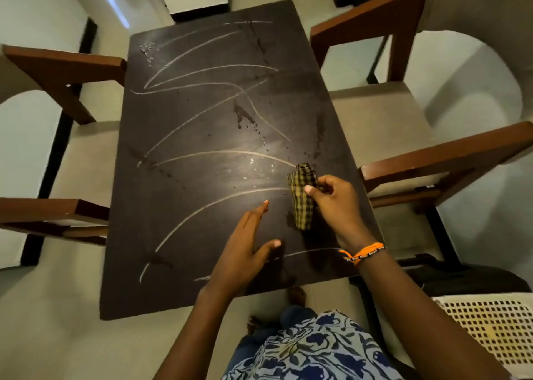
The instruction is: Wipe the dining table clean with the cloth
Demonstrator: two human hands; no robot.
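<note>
Head view looks down on a dark rectangular counter (202, 137) streaked with pale curved wipe lines and scattered water droplets (253, 163). The right hand (334, 203) sits at about 4 o'clock on the counter top, its fingers and thumb curled round a folded checked cloth (301, 197), which stands bunched and nearly upright with its lower end close to or touching the surface; which one I cannot tell. The left hand (245, 247) is at about 6 o'clock, fingers straight and spread, holding nothing, hovering over or lightly on the counter just left of the cloth.

The step in hand looks like readying the cloth for another pass. To do it well, the cloth should likely be flattened so a broad face meets the counter, not a narrow folded edge, since a thin edge seems to leave the pale arcs seen here. Overlapping strokes from 12 o'clock back toward 6 o'clock would gather the droplets and the dark smears (243, 117) near the centre instead of spreading them. The free hand could brace on the near edge for steady pressure.

Wooden chairs (403, 27) stand at 3 and 9 o'clock, and a white perforated basket (490, 327) sits at 5 o'clock off the counter.
</note>
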